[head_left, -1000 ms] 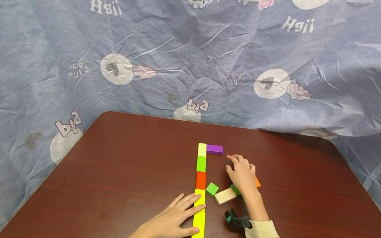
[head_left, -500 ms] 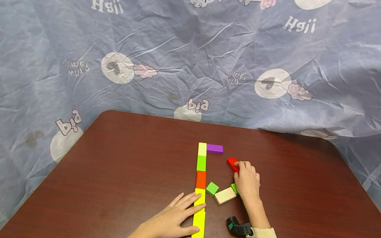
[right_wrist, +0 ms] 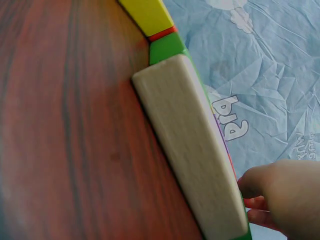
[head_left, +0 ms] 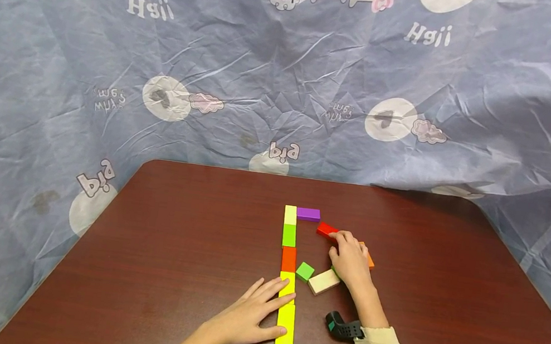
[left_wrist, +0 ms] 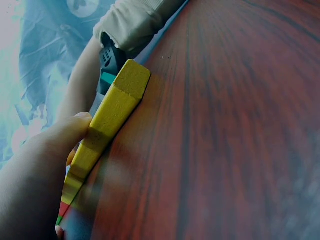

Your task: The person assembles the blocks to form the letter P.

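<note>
Right hand [head_left: 351, 259] half-curled, red block [head_left: 326, 230] ahead-left at its fingertips, grip unclear.

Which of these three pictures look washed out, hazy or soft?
Head view: fairly even light, printed backdrop crisp enough to show wrinkles. Left wrist view: backdrop bleached almost white at the left edge, yellow block looming large up close. Right wrist view: beige block slightly soft, right hand partly shaded.

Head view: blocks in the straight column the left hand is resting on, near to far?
Longer yellow block → shorter-looking yellow block → orange-red block → green block → pale yellow block.
</note>
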Motion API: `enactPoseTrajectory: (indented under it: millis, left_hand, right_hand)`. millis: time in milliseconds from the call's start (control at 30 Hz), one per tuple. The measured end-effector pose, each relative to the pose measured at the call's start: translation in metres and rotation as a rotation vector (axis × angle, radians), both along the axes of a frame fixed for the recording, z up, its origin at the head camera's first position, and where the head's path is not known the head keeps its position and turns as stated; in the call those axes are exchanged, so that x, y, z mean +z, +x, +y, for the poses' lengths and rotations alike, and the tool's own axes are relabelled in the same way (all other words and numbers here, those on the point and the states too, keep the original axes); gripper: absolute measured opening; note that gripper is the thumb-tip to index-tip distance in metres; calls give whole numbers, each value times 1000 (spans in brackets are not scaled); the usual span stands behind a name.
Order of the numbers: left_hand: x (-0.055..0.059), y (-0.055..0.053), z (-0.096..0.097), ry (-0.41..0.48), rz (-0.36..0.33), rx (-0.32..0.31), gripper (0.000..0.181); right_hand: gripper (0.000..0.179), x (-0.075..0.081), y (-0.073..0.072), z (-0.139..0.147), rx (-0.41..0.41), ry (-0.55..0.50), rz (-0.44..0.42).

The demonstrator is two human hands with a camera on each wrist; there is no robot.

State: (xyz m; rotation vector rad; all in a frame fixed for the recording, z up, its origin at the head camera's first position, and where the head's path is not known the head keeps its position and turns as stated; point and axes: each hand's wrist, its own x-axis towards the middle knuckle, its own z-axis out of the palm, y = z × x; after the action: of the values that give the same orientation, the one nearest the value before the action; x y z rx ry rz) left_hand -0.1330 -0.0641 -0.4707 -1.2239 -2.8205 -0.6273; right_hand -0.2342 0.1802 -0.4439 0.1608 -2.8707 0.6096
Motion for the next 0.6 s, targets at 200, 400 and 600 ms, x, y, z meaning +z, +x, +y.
enactPoseTrajectory:
  millis: [200,400,600]
  left_hand:
    - [0,0,1,6,30,-2,58]
    - [0,0,0,4,28,-1,58]
    - [0,0,-1,2,17,-2,59]
  right_hand:
    - [41,-1,-3,-1,-14,16,-23]
    - [47,-2,-9,-1,-16,21,-60]
    - [49,-4,-12,-1,-7,19,-71]
